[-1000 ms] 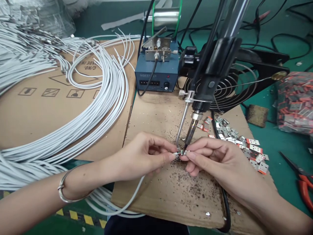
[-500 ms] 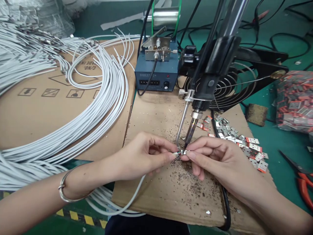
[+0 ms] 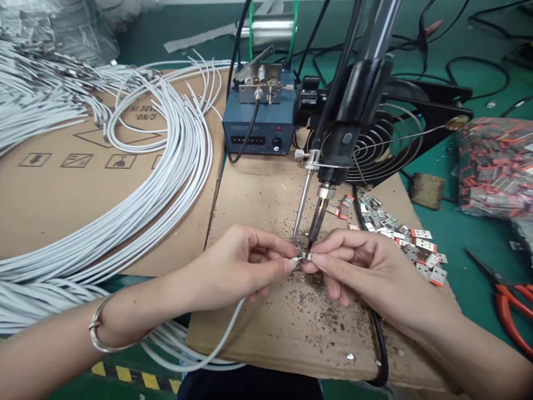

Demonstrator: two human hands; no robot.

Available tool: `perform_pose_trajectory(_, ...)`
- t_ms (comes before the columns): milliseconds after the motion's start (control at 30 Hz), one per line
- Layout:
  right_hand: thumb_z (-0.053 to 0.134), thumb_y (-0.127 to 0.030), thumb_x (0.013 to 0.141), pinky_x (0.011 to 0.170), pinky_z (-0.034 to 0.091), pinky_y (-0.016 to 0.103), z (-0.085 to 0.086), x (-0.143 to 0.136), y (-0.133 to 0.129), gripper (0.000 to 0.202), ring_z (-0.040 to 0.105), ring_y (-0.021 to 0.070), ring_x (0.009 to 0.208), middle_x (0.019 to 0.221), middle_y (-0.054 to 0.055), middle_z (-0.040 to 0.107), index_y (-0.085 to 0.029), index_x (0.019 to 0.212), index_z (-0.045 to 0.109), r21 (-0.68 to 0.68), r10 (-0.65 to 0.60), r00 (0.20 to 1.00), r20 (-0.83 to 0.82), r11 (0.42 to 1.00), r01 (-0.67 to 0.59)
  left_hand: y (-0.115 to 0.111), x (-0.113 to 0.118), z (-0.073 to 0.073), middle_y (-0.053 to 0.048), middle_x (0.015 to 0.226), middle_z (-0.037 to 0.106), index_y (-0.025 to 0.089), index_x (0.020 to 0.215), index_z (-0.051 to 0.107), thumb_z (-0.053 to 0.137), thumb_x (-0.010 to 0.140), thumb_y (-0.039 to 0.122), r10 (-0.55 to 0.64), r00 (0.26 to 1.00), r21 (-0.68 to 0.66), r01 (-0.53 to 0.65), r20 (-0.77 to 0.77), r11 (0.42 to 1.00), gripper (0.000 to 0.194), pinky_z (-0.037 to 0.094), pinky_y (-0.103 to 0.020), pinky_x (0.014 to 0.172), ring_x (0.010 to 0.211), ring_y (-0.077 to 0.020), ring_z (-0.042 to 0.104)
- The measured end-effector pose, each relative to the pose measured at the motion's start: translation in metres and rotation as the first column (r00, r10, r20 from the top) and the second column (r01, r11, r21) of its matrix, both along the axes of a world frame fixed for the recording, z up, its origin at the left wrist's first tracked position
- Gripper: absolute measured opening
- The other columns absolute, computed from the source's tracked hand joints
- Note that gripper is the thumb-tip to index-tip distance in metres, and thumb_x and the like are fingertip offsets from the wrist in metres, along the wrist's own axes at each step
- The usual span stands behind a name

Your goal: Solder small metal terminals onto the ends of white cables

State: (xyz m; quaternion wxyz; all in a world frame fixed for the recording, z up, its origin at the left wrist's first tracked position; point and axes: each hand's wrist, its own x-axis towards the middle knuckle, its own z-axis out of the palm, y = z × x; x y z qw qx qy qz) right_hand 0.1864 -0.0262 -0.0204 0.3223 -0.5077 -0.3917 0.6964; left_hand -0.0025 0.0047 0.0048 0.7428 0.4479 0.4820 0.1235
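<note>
My left hand (image 3: 245, 266) pinches the end of a white cable (image 3: 234, 322), whose length runs down below the wrist. Between thumb and finger, my right hand (image 3: 358, 266) grips a small metal USB connector (image 3: 308, 258), mostly covered by the fingertips. The cable's bared wires meet the connector under the tip of a mounted soldering iron (image 3: 318, 219). Beside the iron, a thin metal solder feed tube (image 3: 302, 208) bends down to the same spot. Whether the wires are joined to the connector is too small to tell.
A blue solder feeder (image 3: 258, 125) stands behind, near a black fan (image 3: 387, 139). Loose USB connectors (image 3: 422, 244) lie right, with red-handled pliers (image 3: 506, 303) and a bag of connectors (image 3: 497, 166) beyond. Bundled white cables (image 3: 166, 205) cover the left cardboard. Solder debris dots the middle board (image 3: 258, 194).
The whole view has shifted slightly, so everything sits a little further left. Both hands keep their pinch on the cable and connector at the iron's tip.
</note>
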Motion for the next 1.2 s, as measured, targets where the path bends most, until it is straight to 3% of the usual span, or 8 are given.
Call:
perform_pose_trajectory(567, 0.077, -0.03, 0.07, 0.035, 0.046, 0.011, 0.0039, -0.0015, 0.0021, 0.013, 0.054, 0.0049, 0.038, 0.058, 0.001, 0.069, -0.019, 0.068, 0.07, -0.041, -0.045, 0.996, -0.072, 0.998, 0.042, -0.0014, -0.0014, -0.002, 0.007, 0.049, 0.05, 0.011, 0.076, 0.062, 0.063, 0.077, 0.015, -0.001, 1.0, -0.009, 0.001, 0.026, 1.0, 0.004, 0.039, -0.013, 0.037, 0.039, -0.0038, 0.045)
perform_pose_trajectory(800, 0.076, -0.028, 0.071, 0.034, 0.044, 0.009, 0.0018, -0.0004, 0.0017, 0.012, 0.053, 0.0033, 0.037, 0.066, 0.004, 0.073, -0.018, 0.07, 0.07, -0.033, -0.046, 0.997, -0.063, 0.998, 0.044, -0.0013, -0.0004, -0.0006, 0.008, 0.049, 0.049, 0.011, 0.075, 0.062, 0.063, 0.076, 0.013, 0.001, 1.0, 0.0, -0.001, 0.023, 1.0, 0.002, 0.038, -0.013, 0.036, 0.038, -0.0036, 0.045)
perform_pose_trajectory(1200, 0.08, -0.021, 0.064, 0.034, 0.045, 0.008, 0.0036, -0.0039, 0.0016, 0.01, 0.054, 0.0042, 0.037, 0.055, -0.001, 0.068, -0.019, 0.066, 0.071, -0.035, -0.082, 0.995, -0.047, 0.996, 0.081, 0.0006, -0.0023, -0.0033, 0.007, 0.051, 0.05, 0.011, 0.077, 0.063, 0.063, 0.077, 0.016, -0.041, 0.999, 0.022, 0.042, -0.032, 0.999, 0.005, 0.039, -0.013, 0.037, 0.04, -0.0044, 0.046)
